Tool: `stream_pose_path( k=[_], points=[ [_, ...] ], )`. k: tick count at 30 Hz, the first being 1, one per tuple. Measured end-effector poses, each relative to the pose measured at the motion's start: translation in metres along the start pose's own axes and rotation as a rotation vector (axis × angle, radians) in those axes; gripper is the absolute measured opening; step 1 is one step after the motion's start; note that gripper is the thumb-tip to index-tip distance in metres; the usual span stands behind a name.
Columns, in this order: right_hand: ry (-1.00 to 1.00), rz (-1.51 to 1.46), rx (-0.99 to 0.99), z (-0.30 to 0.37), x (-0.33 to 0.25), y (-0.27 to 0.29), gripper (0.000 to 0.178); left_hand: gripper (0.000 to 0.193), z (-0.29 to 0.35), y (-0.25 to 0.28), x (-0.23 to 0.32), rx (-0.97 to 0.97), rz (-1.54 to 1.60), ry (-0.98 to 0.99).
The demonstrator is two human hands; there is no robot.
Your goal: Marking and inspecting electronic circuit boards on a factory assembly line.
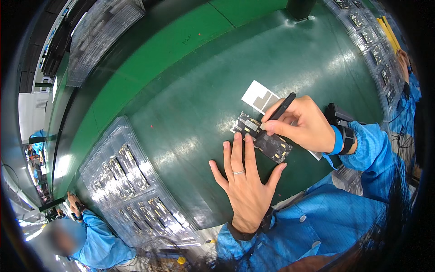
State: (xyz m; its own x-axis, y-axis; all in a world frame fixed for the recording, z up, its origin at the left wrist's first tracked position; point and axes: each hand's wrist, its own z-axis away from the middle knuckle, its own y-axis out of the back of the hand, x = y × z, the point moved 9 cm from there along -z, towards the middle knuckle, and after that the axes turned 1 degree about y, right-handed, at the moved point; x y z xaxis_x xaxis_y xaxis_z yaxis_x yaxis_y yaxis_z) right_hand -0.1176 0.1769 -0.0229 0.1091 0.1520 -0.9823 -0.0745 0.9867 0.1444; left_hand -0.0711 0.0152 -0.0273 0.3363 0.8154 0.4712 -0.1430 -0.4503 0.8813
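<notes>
My right hand (304, 124) is closed round a black pen-shaped tool (284, 107), held slanting, its lower end hidden by the fingers. The fingertips are over a black circuit board (268, 144) that lies on the green mat. My left hand (246, 181) has its fingers spread, and the middle fingertips rest at the near left edge of the board, the thumb by its near right corner. Beyond the board lies a white sheet (260, 96) with grey patches, partly covered by my right hand.
Clear plastic trays (136, 181) filled with circuit boards are at the left. More board trays (372, 50) line the far right edge of the green table (195, 90). A black object (337, 114) stands beside my right wrist. Co-workers' blue sleeves (102, 235) show at both sides.
</notes>
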Motion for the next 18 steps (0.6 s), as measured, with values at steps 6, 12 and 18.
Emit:
stream_pose_path(
  k=[6,12,18],
  points=[
    [-0.028,-0.054,0.012,0.0014,0.0031,0.0033,0.017,0.096,-0.0017,0.0025,0.0014,0.014,0.014,0.001],
    [-0.002,0.005,0.005,0.0026,-0.0028,0.0037,0.016,0.094,-0.0023,0.0026,0.0021,0.004,-0.015,0.014],
    [0.025,0.014,-0.013,0.0023,-0.0020,0.0055,0.017,0.095,-0.0032,0.0032,0.0056,-0.002,0.006,0.019]
  ],
)
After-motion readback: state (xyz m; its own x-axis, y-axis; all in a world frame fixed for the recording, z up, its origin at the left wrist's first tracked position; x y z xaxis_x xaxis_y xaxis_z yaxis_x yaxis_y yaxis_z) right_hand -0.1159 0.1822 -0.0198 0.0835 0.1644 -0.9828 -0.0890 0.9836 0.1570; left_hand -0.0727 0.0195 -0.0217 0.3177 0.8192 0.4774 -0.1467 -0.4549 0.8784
